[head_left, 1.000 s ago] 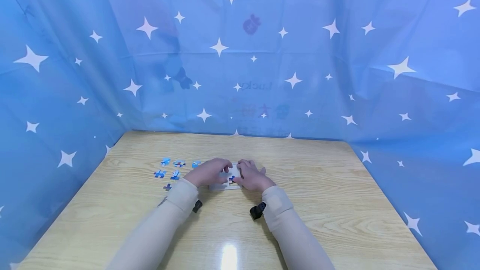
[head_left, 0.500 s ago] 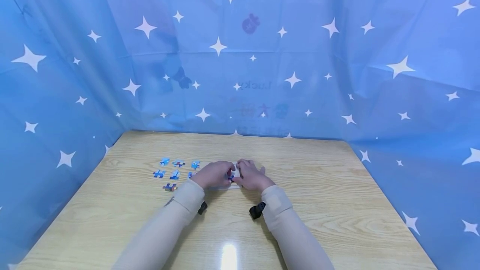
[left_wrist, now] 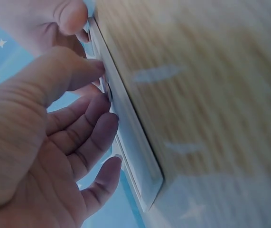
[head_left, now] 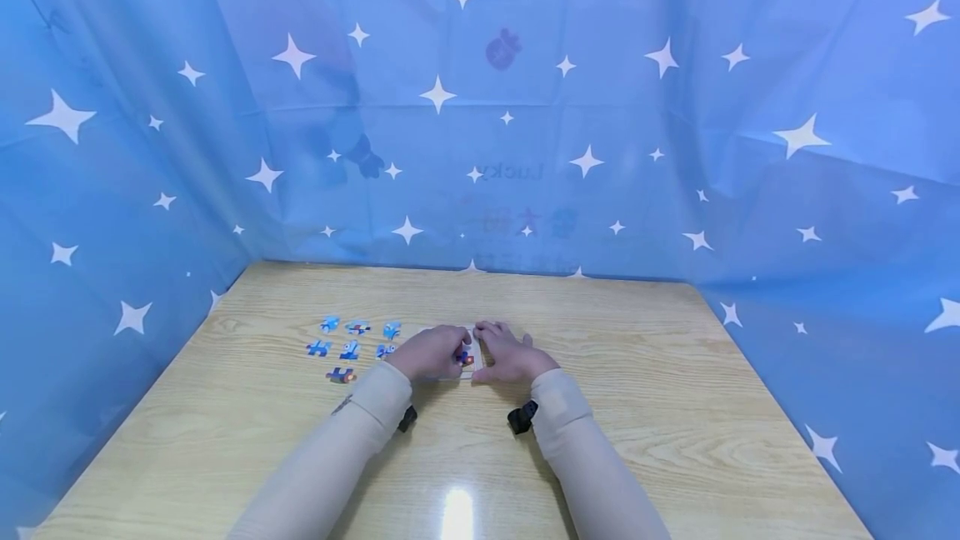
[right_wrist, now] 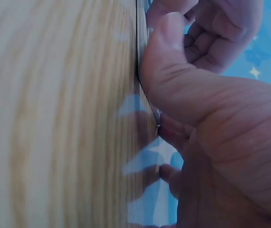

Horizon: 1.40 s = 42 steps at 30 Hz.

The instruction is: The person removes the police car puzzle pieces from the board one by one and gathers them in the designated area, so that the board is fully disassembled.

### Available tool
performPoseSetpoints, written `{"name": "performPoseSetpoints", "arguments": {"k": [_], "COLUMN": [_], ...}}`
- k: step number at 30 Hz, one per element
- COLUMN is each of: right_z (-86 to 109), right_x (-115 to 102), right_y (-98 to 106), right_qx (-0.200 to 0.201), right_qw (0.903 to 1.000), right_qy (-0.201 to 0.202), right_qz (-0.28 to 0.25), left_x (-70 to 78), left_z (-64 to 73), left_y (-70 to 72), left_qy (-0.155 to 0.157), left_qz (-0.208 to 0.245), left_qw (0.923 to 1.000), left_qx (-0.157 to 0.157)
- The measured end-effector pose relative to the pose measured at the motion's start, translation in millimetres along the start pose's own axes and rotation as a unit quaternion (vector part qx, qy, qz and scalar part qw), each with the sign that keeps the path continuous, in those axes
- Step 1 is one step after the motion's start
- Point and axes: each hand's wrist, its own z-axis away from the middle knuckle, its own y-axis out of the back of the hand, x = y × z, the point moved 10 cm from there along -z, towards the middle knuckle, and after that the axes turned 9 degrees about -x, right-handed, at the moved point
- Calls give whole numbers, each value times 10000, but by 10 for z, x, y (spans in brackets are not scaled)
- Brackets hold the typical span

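A flat white puzzle tray (head_left: 447, 377) lies on the table in the head view, largely covered by the hands. A dark blue and red puzzle piece (head_left: 467, 359) is in its right part. My left hand (head_left: 431, 352) reaches over the tray from the left, pinching the piece between thumb and fingertips. In the left wrist view, the remaining fingers of the left hand (left_wrist: 54, 128) are bent loosely beside the tray's edge (left_wrist: 130, 133). My right hand (head_left: 513, 356) holds the tray's right side, fingers towards the far corner, thumb at the near corner. The right wrist view shows its thumb (right_wrist: 166, 61) along the tray edge.
Several blue jigsaw pieces (head_left: 349, 349) lie in loose rows left of the tray. The wooden table (head_left: 637, 407) extends on all sides. A blue curtain with white stars (head_left: 480, 132) hangs behind and beside it.
My left hand moved right over the tray and brought its fingertips to the piece. My right thumb left the piece and moved down to the tray's near corner.
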Motion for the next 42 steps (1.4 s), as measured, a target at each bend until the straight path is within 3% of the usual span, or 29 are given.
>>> {"name": "performPoseSetpoints", "arguments": {"k": [8,14,23,30,42], "right_z": [-10,-34,-22,-15,14], "right_x": [2,16,-9,-3,-23], "right_y": [10,22,19,-16,-14], "right_qx": [80,181,88,-70,-65], "right_qw": [9999,9998,9999,9996,9999], "right_qy": [-1,-59,-96,-153,-34], "right_qz": [-85,35,-3,246,93], "left_x": [-74,-193,-444,-561,-749], "left_z": [22,97,304,456,696], "left_y": [12,69,180,232,379], "left_qy": [117,322,556,560,613], "left_qz": [-14,279,519,456,770], "left_qw": [9999,9991,9971,9973,9950], "left_qx": [-8,-1,56,146,185]}}
